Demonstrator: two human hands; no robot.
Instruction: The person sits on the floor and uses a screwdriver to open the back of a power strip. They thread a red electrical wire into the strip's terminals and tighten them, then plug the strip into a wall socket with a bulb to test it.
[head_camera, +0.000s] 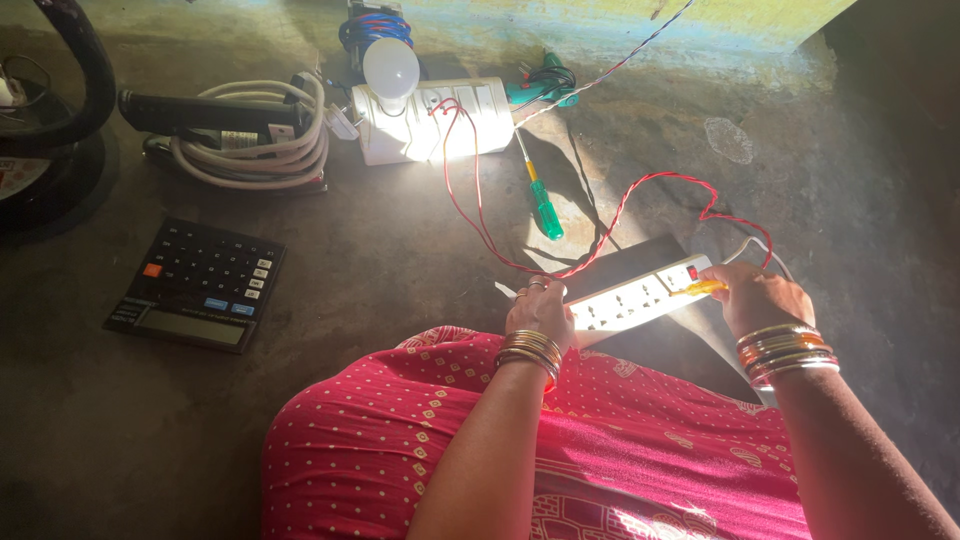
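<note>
Holding a white power strip (640, 296) above the lap, over the floor (400, 250)
Left hand (541, 310) gripping its near end, fingers hidden; right hand (757, 298) closed on a yellow-handled tool (700, 288), tip hard to make out

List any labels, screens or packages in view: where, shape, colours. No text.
Calculator: floor, left of the person; black slab, rows of dark keys, one orange and two blue keys, grey rectangular screen along its near edge.
Label: on the coiled white cable at top left; small pale rectangle with dark print.
Round sticker: far left edge, on a dark appliance base; white and red, partly cut off.
No packages seen.
</note>
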